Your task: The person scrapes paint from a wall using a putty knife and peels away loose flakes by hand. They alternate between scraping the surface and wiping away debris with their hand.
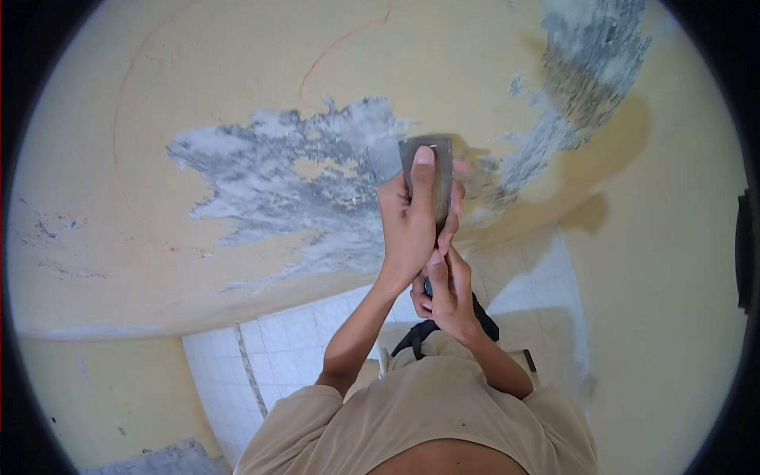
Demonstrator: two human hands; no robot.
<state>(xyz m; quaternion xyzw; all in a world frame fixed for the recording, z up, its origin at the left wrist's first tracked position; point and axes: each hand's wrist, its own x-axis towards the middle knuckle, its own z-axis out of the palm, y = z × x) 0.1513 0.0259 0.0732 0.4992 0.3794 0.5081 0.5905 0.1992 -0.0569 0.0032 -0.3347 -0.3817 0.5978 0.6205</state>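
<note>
A flat grey scraper (443, 178) is held up against the yellow wall, its wide edge at the top. My left hand (412, 214) is wrapped round the blade, with the thumb laid along its face. Lower down, my right hand (451, 297) is closed round the handle, which is mostly hidden by the fingers. Left of the blade spreads a scraped grey and white patch (293, 174), where the yellow paint is gone.
Another scraped patch (586, 71) runs down the wall at the upper right. Thin red lines mark the yellow wall (237, 55). White floor tiles (301, 332) lie below. A dark object (744, 253) is at the right edge.
</note>
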